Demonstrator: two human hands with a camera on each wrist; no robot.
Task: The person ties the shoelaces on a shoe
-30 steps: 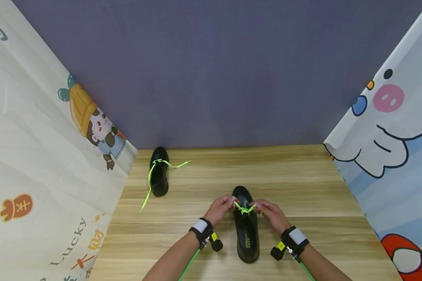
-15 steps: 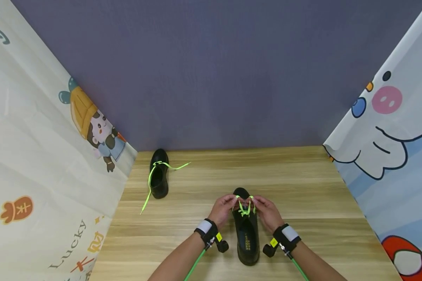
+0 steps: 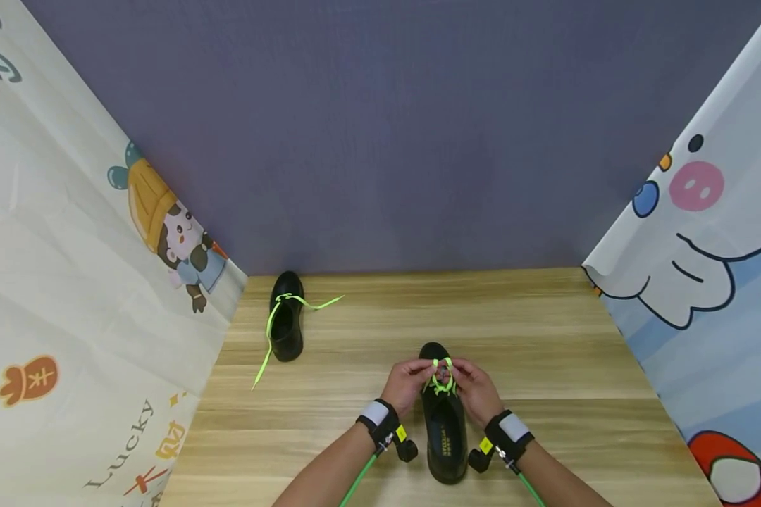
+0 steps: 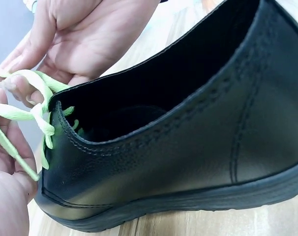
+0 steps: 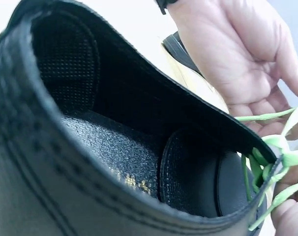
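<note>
A black leather shoe (image 3: 445, 451) with a bright green shoelace (image 3: 442, 387) stands on the wooden tabletop, toe pointing away from me. Over its front my left hand (image 3: 408, 384) pinches one loop of the lace, and my right hand (image 3: 478, 391) pinches another. The two loops rise side by side above a knot at the shoe's opening. In the left wrist view a loose lace end (image 4: 14, 155) hangs down past the left fingers. The right wrist view looks into the shoe, with the knotted lace (image 5: 274, 162) at its edge; the right fingertips are partly cut off there.
A second black shoe (image 3: 287, 345) stands at the back left, its green lace ends (image 3: 268, 338) spread loosely to both sides. A grey-blue partition (image 3: 380, 141) closes off the back. Printed white sheets (image 3: 70, 246) hang along the left and right sides.
Both hands have come closer together above the shoe. The lace, earlier held out to the two sides, now stands up in two loops between the fingers. The second shoe stays put.
</note>
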